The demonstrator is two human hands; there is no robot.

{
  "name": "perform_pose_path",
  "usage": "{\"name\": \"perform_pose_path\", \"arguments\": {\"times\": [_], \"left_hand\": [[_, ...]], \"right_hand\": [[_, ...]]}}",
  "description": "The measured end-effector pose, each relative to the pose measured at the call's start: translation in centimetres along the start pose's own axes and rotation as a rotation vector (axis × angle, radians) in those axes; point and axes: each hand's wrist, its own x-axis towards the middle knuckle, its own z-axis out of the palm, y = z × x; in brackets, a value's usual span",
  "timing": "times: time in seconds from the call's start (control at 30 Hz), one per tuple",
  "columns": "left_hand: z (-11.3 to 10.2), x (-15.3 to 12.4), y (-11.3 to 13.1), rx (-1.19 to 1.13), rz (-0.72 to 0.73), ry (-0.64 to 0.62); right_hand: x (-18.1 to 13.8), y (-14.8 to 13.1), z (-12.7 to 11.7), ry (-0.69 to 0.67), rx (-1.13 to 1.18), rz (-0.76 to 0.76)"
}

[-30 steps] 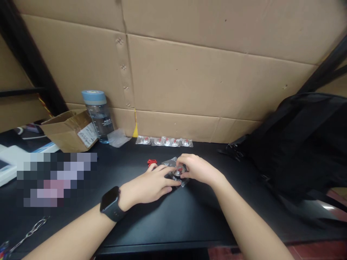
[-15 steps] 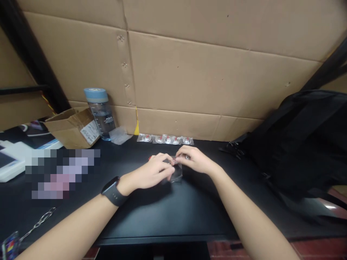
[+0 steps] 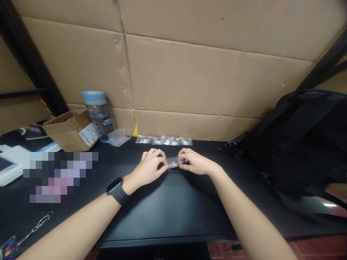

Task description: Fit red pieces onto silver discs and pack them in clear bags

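Between my hands, just over the black table [image 3: 162,209], is a small clear plastic packet [image 3: 173,162] with a reddish spot on it. My left hand [image 3: 153,164] pinches its left end between thumb and fingers. On the packet's right end the thumb and fingertips of my right hand [image 3: 193,161] are closed. A small shiny bit shows among the right fingers, too small to name. Behind the hands, along the cardboard wall, lies a row of several clear packets [image 3: 166,140] holding round silvery pieces with red marks.
At the left stand a blue-lidded water bottle [image 3: 99,117], an open cardboard box [image 3: 72,131] and a crumpled clear bag [image 3: 118,137]. A black backpack [image 3: 300,144] takes up the right side. A metal chain [image 3: 38,226] lies at the lower left. The cardboard wall [image 3: 195,83] closes off the back.
My left hand has drawn back to the left, so the hands are farther apart. The packet, earlier partly covered by fingers, now lies flat and stretched between them.
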Motion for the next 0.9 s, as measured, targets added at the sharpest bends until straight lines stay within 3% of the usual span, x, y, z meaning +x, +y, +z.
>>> {"name": "perform_pose_path", "arguments": {"times": [0.07,0.17,0.27,0.37,0.5,0.67,0.9], "left_hand": [[-0.2,0.2,-0.1,-0.003,-0.066,0.027],[-0.5,0.3,-0.2,0.050,-0.143,0.091],[-0.5,0.4,0.1,0.104,-0.146,0.137],[-0.5,0.3,0.3,0.056,-0.032,0.071],[-0.3,0.0,0.3,-0.028,0.063,-0.046],[0.0,-0.2,-0.4,-0.075,0.038,-0.092],[0.0,0.2,-0.8,-0.087,-0.077,-0.018]], "right_hand": [[0.0,0.2,0.1,0.030,-0.038,0.066],[0.1,0.3,0.6,0.181,-0.143,0.208],[0.4,0.1,0.7,0.276,-0.148,0.145],[0.6,-0.5,0.5,0.196,-0.063,-0.022],[0.7,-1.0,0.7,0.044,-0.087,0.007],[0.8,-1.3,1.2,0.043,-0.093,0.059],[0.9,-1.8,0.6,0.056,-0.031,0.098]]}}
